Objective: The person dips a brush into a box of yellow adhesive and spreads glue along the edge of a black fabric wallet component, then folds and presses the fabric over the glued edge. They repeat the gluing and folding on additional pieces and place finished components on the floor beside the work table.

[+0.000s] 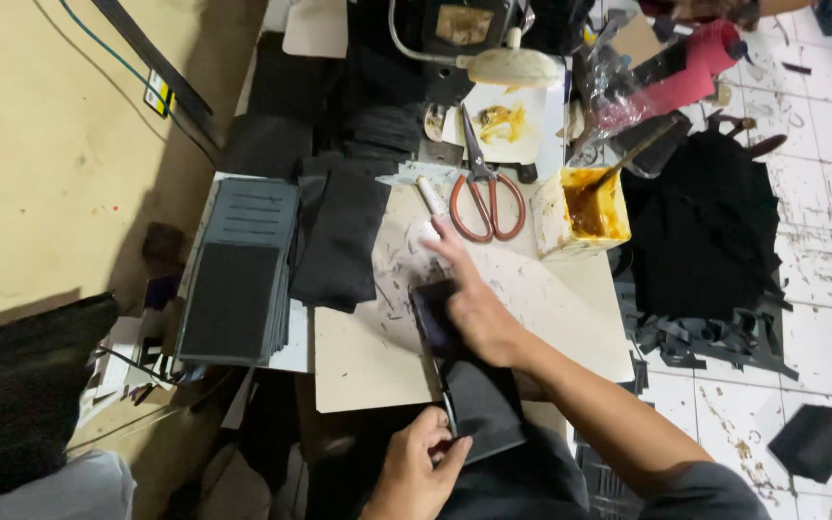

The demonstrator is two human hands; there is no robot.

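Cluttered work board (368, 366) over a tiled floor, glue smears all over. We see one yellow tub (585, 214) far right on the board, holding orange-brown glue with a brush handle (639, 152) sticking out. One pair of red-handled scissors (481, 193) lies just left of the tub. One stack of grey panels (238, 279) sits at the left, black fabric (339, 236) beside it. Black scraps pile (705, 231) on the right. Our right hand (474, 308) lies flat, fingers open, pressing the dark wallet piece (464, 376) at board centre-near. Our left hand (416, 472) pinches the piece's near edge, fingers clenched on it. One black piece (814, 441) lies on the floor, near right.
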